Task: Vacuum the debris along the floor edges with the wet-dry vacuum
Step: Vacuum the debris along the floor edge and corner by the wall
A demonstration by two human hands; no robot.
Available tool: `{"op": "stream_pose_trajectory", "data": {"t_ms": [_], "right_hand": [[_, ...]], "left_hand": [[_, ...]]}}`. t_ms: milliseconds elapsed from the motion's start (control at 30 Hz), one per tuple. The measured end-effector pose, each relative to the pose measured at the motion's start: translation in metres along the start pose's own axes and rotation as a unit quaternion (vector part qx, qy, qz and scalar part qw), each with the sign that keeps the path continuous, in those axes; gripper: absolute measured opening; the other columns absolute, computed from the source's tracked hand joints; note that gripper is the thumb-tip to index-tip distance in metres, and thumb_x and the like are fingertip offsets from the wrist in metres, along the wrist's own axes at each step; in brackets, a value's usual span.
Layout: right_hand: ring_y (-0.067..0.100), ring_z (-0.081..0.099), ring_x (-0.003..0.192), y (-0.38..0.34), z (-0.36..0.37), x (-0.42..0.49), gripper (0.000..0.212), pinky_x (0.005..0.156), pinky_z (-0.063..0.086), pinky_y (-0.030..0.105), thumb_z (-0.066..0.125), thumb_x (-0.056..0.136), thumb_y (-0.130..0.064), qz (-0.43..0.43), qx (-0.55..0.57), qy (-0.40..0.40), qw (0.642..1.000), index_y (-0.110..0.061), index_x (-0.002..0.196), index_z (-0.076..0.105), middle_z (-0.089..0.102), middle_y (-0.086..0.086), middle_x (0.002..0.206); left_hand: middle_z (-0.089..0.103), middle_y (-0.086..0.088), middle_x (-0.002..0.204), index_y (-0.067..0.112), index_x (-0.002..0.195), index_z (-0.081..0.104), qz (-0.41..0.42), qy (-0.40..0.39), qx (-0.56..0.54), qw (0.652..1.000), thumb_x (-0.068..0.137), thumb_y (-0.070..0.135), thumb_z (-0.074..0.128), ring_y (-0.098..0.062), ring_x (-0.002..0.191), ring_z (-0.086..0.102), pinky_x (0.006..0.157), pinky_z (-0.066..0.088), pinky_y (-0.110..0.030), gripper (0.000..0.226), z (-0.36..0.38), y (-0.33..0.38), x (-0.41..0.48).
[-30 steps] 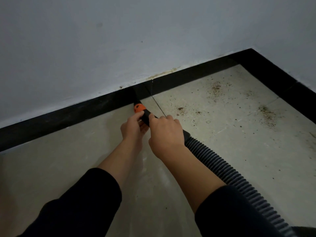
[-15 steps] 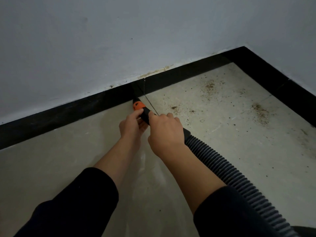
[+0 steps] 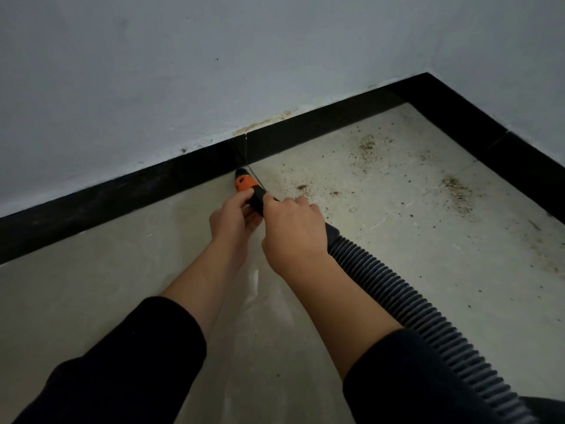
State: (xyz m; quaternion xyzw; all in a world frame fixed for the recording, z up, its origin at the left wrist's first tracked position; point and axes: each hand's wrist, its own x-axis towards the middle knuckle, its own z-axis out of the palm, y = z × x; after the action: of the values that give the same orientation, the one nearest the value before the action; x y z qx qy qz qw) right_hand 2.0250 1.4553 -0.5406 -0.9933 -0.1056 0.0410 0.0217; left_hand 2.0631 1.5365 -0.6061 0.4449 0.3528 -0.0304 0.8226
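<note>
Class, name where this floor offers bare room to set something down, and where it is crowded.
Free: floor left of the left hand, up to the skirting. Crowded: debris right of the hose; left hand and right hand hold the nozzle.

light: dim, cool, even | shadows: soft, faint on floor (image 3: 107, 301) | focus: slightly soft | edges: mild wide-angle bending | glare: none

I'm down in a room corner, indoors: pale painted walls (image 3: 153, 71), black skirting board (image 3: 122, 191) running along them, light floor tiles (image 3: 91, 286) speckled with brown debris (image 3: 367, 145).
</note>
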Motion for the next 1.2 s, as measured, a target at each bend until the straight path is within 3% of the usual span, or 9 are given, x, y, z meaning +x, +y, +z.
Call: {"op": "stream_pose_trajectory", "data": {"t_ms": [100,167,267,400,500,600,667,833,1200], "right_hand": [[0.027,0.050,0.108,0.000,-0.002,-0.003,0.040,0.090,0.038,0.036,0.056,0.091,-0.016,0.000,-0.007,0.000,1.000,-0.012,0.128,0.043,0.060,0.011,0.113],[0.027,0.050,0.108,0.000,-0.003,-0.005,0.039,0.090,0.037,0.035,0.056,0.091,-0.017,-0.001,-0.009,0.002,1.000,-0.012,0.128,0.044,0.060,0.010,0.113],[0.026,0.051,0.107,-0.001,-0.006,-0.009,0.038,0.088,0.037,0.035,0.055,0.091,-0.017,0.001,-0.016,0.004,1.000,-0.012,0.127,0.045,0.060,0.010,0.112],[0.026,0.051,0.105,0.000,-0.010,-0.016,0.034,0.088,0.038,0.035,0.054,0.091,-0.014,0.005,-0.022,-0.002,1.000,-0.013,0.124,0.047,0.061,0.010,0.110],[0.027,0.051,0.105,0.000,-0.014,-0.023,0.033,0.089,0.038,0.035,0.052,0.092,-0.014,0.002,-0.025,-0.009,1.000,-0.013,0.124,0.047,0.061,0.010,0.110],[0.026,0.052,0.103,-0.002,-0.014,-0.032,0.033,0.087,0.038,0.035,0.052,0.092,-0.014,-0.005,-0.037,-0.015,0.999,-0.013,0.124,0.046,0.061,0.010,0.110],[0.026,0.052,0.103,-0.004,-0.014,-0.038,0.036,0.086,0.039,0.034,0.053,0.092,-0.015,-0.014,-0.044,-0.018,0.999,-0.013,0.126,0.044,0.061,0.010,0.110],[0.027,0.052,0.104,-0.011,-0.013,-0.051,0.041,0.088,0.040,0.035,0.055,0.090,-0.015,-0.040,-0.052,-0.032,0.997,-0.013,0.129,0.041,0.060,0.011,0.111],[0.027,0.051,0.106,-0.033,-0.011,-0.053,0.050,0.089,0.039,0.035,0.054,0.090,-0.012,-0.079,-0.021,-0.038,0.996,-0.015,0.138,0.037,0.059,0.010,0.113]], "left_hand": [[0.072,-0.012,0.065,-0.006,0.125,0.061,-0.003,-0.002,0.014,1.000,0.088,0.014,0.066,-0.003,0.037,0.054,0.038,0.042,-0.015,0.042,0.000,0.001,-0.007],[0.060,-0.025,0.109,-0.007,0.128,0.059,-0.003,0.001,0.018,1.000,0.088,0.014,0.066,-0.005,0.036,0.051,0.036,0.039,-0.016,0.045,0.001,0.001,-0.011],[0.048,-0.028,0.125,-0.007,0.131,0.056,0.002,-0.007,0.020,1.000,0.089,0.015,0.066,-0.018,0.044,0.048,0.037,0.040,-0.015,0.049,0.001,0.000,-0.017],[0.056,-0.029,0.129,-0.004,0.125,0.061,0.000,-0.022,0.015,1.000,0.088,0.015,0.066,-0.014,0.055,0.069,0.051,0.057,-0.020,0.042,-0.001,-0.002,-0.026],[0.056,-0.030,0.124,-0.006,0.125,0.060,-0.004,-0.019,0.014,1.000,0.088,0.014,0.067,-0.004,0.041,0.058,0.041,0.046,-0.016,0.043,-0.005,-0.005,-0.032],[0.068,-0.030,0.097,-0.004,0.126,0.060,-0.023,-0.017,0.008,1.000,0.088,0.015,0.066,-0.004,0.043,0.059,0.042,0.045,-0.017,0.043,-0.011,-0.008,-0.037],[0.069,-0.013,0.074,0.000,0.125,0.062,-0.030,-0.016,0.000,0.999,0.088,0.016,0.067,-0.007,0.053,0.064,0.048,0.049,-0.018,0.041,-0.017,-0.009,-0.040],[0.071,-0.013,0.096,0.004,0.113,0.063,-0.047,-0.008,-0.019,0.999,0.088,0.016,0.067,-0.021,0.089,0.069,0.071,0.055,-0.027,0.029,-0.035,-0.011,-0.048],[0.070,-0.018,0.101,0.005,0.111,0.062,-0.029,0.052,-0.040,0.997,0.087,0.014,0.067,-0.026,0.096,0.069,0.091,0.056,-0.035,0.027,-0.064,0.002,-0.054]]}}
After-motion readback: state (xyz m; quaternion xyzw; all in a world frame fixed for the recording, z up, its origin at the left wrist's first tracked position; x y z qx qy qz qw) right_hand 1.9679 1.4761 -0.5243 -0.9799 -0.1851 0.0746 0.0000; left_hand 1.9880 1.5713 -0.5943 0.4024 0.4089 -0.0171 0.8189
